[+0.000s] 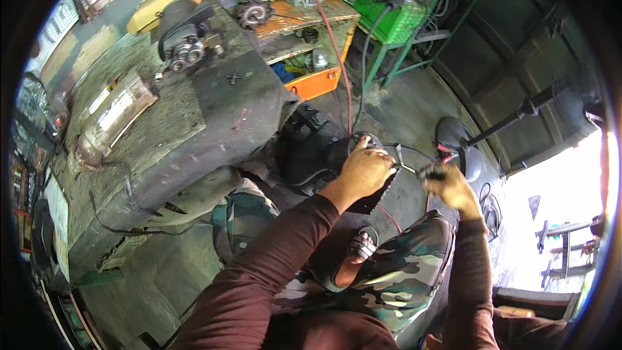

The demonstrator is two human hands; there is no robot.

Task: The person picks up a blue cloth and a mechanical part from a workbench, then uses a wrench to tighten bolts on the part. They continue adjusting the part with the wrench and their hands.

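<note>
My left hand [368, 167] is closed over the upper end of a dark, flat-sided part with a toothed edge [383, 196], held between my knees. To its right, my right hand [450, 186] is wrapped round the handle of a slim metal-shafted tool [408, 168]. The tool's bright shaft points left toward my left hand. Near its tip stands a thin, light metal piece [398, 152]; I cannot tell whether the two touch. A bulky black machine part [308, 146] is on the left of my left hand.
At left stands a worn workbench [227, 107] with a metal cylinder [120, 116] and a dark motor-like unit [184, 42]. Behind are an orange cabinet [314, 84] and a green charger-like box [369, 0]. Red [337, 45] and dark cables [368, 58] hang toward the floor.
</note>
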